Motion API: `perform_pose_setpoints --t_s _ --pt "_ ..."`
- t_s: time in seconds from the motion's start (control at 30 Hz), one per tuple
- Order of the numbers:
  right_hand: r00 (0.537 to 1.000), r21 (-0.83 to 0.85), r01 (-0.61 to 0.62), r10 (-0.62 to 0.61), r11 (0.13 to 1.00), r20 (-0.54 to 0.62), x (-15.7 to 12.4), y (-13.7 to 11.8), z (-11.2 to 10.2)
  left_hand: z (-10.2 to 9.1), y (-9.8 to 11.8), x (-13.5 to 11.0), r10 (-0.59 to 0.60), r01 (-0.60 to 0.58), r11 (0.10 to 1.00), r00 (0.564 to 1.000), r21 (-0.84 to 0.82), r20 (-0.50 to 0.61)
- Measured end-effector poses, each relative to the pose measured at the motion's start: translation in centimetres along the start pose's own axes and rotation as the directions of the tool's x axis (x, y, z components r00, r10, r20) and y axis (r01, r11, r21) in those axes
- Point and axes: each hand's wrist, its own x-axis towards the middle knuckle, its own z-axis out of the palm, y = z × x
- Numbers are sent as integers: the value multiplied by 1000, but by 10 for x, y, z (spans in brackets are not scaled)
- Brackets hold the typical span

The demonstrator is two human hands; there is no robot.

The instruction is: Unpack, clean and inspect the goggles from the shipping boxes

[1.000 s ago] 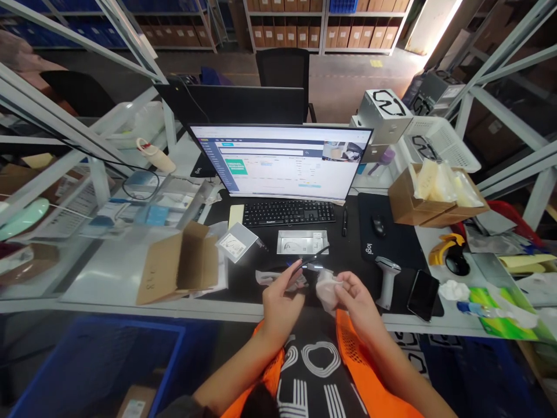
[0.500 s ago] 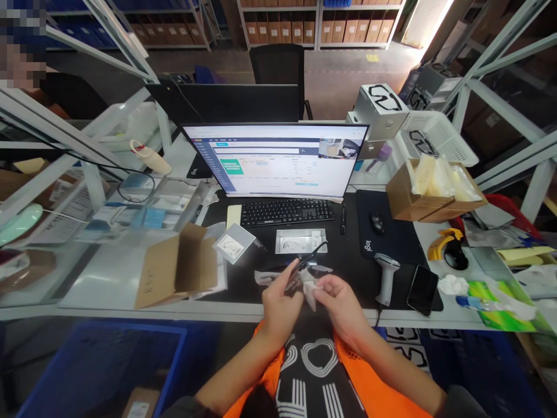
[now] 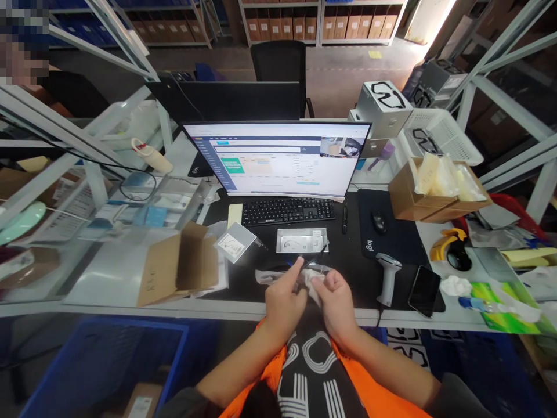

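Observation:
In front of me at the desk's near edge, my left hand (image 3: 285,302) is closed on a pair of dark-framed glasses (image 3: 322,252); one thin temple sticks up past the fingers, and most of the frame is hidden. My right hand (image 3: 338,305) pinches a crumpled white tissue (image 3: 314,288) against the glasses. A whitish, partly see-through wrapper (image 3: 265,277) lies beside and beneath the hands. Just beyond them is an open white box (image 3: 301,241) with a line drawing inside. To its left, a grey-white box lid (image 3: 236,242) with a label rests tilted.
An open cardboard box (image 3: 178,270) stands left. Behind are a keyboard (image 3: 287,211) and a lit monitor (image 3: 287,168). On the right lie a pen (image 3: 344,219), a mouse (image 3: 379,222), a barcode scanner (image 3: 387,278), a phone (image 3: 424,291) and a crumpled tissue (image 3: 455,285).
My right hand has moved slightly up with the tissue, its fingers curling more tightly. The glasses have turned in my left hand, so the temple points more steeply upward.

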Motion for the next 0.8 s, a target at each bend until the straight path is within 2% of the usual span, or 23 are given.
perform_pose_setpoints --t_s 0.07,0.17,0.23,0.3,0.37,0.43,0.47,0.53,0.63,0.7,0.8 --pt "1000 -34 3 -2 999 22 2 0 1 1 0 0 -12 12 1000 1000 -15 -8" --pt "993 73 -112 109 991 34 20 -9 0 2 1 1 25 -26 998 999 -55 -21" --pt "985 123 -171 171 978 13 38 -19 -6 0 2 2 71 -73 994 997 -83 -31" --pt "982 129 -184 187 974 -17 57 -27 -20 -5 -1 5 58 -65 991 997 -118 -56" --pt "988 51 -149 151 987 -34 73 -31 -43 -13 -6 9 -48 28 980 994 -196 -95" --pt "998 -229 -54 46 972 -42 85 -31 -73 -21 -14 14 -201 154 931 973 -332 -111" --pt "999 -413 0 -19 911 -41 90 -30 -88 -25 -17 17 -266 203 891 958 -407 -103" --pt "993 -698 56 -110 714 -33 99 -27 -115 -32 -22 21 -346 256 813 935 -523 -81" --pt "986 -876 67 -165 478 -14 105 -22 -136 -35 -21 25 -376 268 756 925 -597 -60" --pt "982 -940 117 -177 319 62 103 -14 -135 -34 -18 27 -372 266 740 927 -617 -47" --pt "972 -965 232 -65 123 226 99 12 -114 -33 -15 29 -382 266 705 924 -657 -36"
